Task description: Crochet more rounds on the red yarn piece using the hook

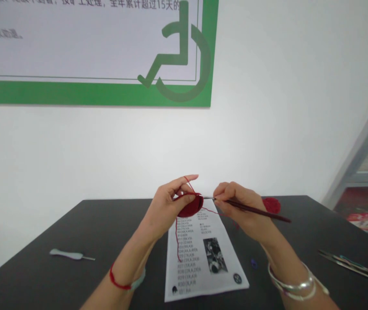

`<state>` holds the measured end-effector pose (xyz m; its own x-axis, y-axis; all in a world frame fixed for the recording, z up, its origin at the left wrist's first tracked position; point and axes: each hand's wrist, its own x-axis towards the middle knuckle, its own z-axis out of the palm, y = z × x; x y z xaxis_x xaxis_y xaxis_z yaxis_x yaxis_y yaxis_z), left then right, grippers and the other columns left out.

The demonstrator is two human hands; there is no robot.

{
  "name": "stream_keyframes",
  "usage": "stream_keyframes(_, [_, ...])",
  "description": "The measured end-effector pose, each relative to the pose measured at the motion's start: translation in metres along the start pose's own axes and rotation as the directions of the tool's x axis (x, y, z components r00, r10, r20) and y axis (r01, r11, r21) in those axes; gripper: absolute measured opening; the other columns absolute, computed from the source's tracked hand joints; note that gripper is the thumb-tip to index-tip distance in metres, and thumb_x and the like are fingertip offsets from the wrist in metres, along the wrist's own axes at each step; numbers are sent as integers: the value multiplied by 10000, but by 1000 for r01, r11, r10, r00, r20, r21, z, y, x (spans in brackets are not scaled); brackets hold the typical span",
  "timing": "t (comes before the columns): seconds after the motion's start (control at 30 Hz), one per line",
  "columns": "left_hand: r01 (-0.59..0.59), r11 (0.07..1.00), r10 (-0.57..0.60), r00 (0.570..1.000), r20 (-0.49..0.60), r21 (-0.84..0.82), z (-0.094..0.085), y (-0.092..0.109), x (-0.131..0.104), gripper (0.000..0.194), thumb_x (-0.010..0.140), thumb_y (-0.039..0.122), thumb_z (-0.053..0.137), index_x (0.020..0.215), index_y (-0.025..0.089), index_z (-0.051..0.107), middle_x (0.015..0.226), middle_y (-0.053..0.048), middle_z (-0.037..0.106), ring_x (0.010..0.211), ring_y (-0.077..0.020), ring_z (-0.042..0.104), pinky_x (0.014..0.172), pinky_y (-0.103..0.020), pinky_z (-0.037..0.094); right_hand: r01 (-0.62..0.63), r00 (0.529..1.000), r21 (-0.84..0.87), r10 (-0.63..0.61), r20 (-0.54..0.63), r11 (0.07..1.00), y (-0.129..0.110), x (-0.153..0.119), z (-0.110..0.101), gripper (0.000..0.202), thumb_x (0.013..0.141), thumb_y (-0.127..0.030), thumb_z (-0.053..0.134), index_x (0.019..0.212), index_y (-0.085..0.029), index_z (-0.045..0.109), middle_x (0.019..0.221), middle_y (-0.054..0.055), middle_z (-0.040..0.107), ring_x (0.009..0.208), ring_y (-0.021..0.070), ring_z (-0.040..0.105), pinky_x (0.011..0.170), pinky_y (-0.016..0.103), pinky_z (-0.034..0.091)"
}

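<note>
Above the table, my left hand [167,202] pinches a small round piece of red crochet [190,207] between thumb and fingers. A strand of red yarn runs over its raised index finger. My right hand [238,202] grips a crochet hook [258,210] with a dark reddish-brown handle. The hook's metal shaft points left and meets the upper right edge of the crochet piece; whether its tip is inside a stitch I cannot tell. One loose red tail hangs down from the piece over the paper, and another strand leads right, towards my right hand.
Below my hands lies a printed pattern sheet [208,262] on the dark table [132,297]. A light-handled tool [70,255] is at left. A red yarn ball [271,205] sits behind my right wrist. Scissors [350,263] and a small purple item [254,263] lie at right.
</note>
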<state>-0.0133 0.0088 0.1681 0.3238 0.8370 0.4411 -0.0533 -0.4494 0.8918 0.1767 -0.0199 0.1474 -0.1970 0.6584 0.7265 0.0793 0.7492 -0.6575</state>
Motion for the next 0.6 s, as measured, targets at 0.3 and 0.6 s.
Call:
stream_keyframes(0.3, [131, 939, -136, 991, 6, -317, 15, -10, 0, 578, 673, 158, 745, 1229, 176, 588, 640, 44, 592, 569, -85, 523, 565, -213, 380, 43, 977, 199, 1, -215, 979, 36, 5, 35, 103, 834, -176, 576, 766, -236, 527, 696, -27, 550, 493, 93, 443, 443, 234, 362])
stream_keyframes(0.6, [268, 816, -238, 963, 125, -512, 7, -12, 4, 513, 641, 113, 763, 1136, 160, 636, 642, 47, 586, 520, -39, 480, 516, -164, 345, 110, 981, 87, -94, -173, 990, 42, 2, 27, 76, 839, -214, 605, 816, -254, 544, 790, 0, 607, 585, 124, 539, 492, 266, 445])
